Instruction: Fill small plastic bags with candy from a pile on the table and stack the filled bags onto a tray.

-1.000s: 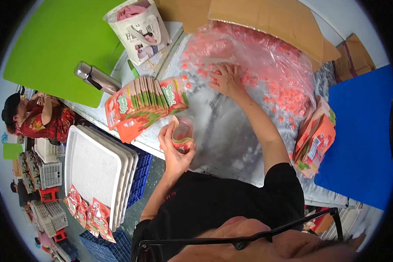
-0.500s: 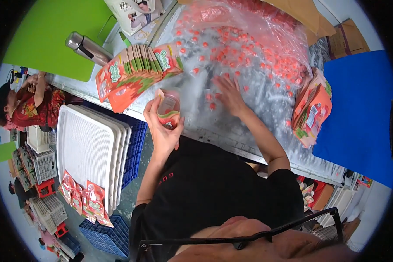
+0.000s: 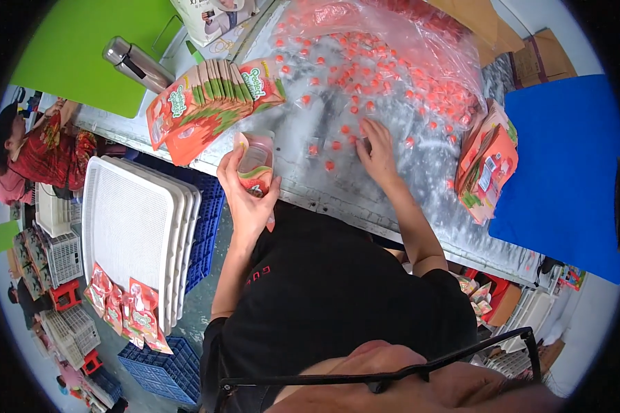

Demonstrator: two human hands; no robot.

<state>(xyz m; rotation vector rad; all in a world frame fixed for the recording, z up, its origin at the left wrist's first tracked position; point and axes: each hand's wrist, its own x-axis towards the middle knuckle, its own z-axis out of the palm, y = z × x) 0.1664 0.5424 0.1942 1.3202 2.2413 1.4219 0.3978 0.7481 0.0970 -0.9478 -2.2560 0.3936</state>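
My left hand (image 3: 246, 187) grips a red-and-green pouch (image 3: 257, 168) by its sides; its mouth gapes, and a clear window shows on it. Over the table my right hand (image 3: 377, 153) is open, its fingers bent and the thumb apart, with nothing visible in it. Just left of those fingertips lie a few small red balls in clear wrappers (image 3: 335, 145). Many more wrapped red balls (image 3: 365, 69) are scattered farther back, spilling from a large clear plastic bag (image 3: 434, 55). A fanned stack of pouches (image 3: 207, 103) lies left of the held one.
More pouches (image 3: 488, 165) are piled at the right, by a blue board (image 3: 558, 179). A steel flask (image 3: 138, 63) stands back left on the table (image 3: 310, 186). Stacked white trays (image 3: 127, 234) with filled pouches (image 3: 141, 313) are at my left, above blue crates (image 3: 162, 368). A co-worker (image 3: 41, 151) is beyond.
My right hand has drawn its fingers in from a flatter spread, and some wrapped balls now lie differently beside it. My left hand keeps hold of the pouch. The whole view has shifted slightly.
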